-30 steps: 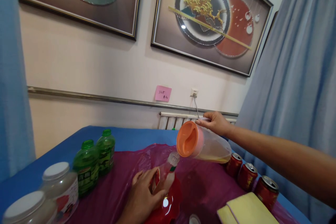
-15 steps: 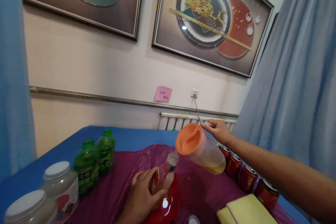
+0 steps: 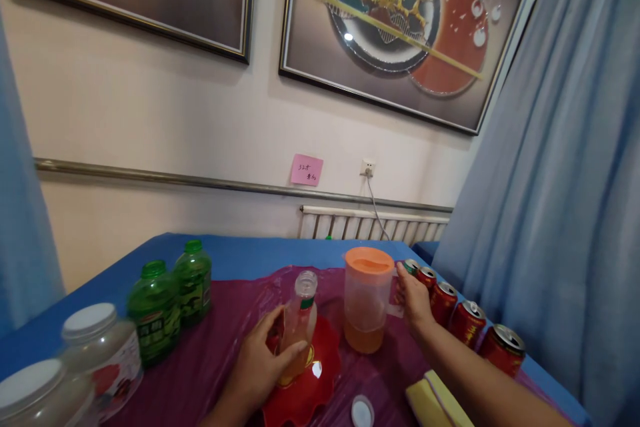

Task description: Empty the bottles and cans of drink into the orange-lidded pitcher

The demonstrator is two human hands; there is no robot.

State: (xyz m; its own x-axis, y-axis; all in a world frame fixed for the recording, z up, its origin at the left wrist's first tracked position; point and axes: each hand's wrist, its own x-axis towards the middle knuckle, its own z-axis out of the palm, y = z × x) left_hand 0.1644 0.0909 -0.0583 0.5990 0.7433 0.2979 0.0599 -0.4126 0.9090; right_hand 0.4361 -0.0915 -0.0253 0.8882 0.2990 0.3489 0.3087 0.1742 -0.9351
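My left hand [image 3: 267, 353] is wrapped round a clear glass bottle [image 3: 306, 285] with an uncapped mouth, holding it nearly upright over a red scalloped plate [image 3: 323, 383]. Amber liquid shows in the bottle's lower part. To its right, my right hand [image 3: 414, 295] grips the handle of a translucent plastic pitcher [image 3: 367, 303]. The pitcher stands upright under an orange lid, some amber liquid at its bottom; whether it touches the table I cannot tell. A small white cap [image 3: 362, 411] lies in front of it, and a folded yellow cloth [image 3: 435, 400] is partly behind my right forearm.
Several red cans [image 3: 467, 321] line the right side. On the left stand two green bottles [image 3: 155, 313] and two white-lidded jars [image 3: 103, 353]. Purple plastic sheeting [image 3: 220, 320] covers part of the blue table [image 3: 240, 253]. A radiator [image 3: 350, 221] and blue curtain [image 3: 530, 180] are beyond.
My right hand has lowered the pitcher and turned it from tilted over the bottle to upright. The left hand has brought the bottle closer to upright. The view has shifted slightly.
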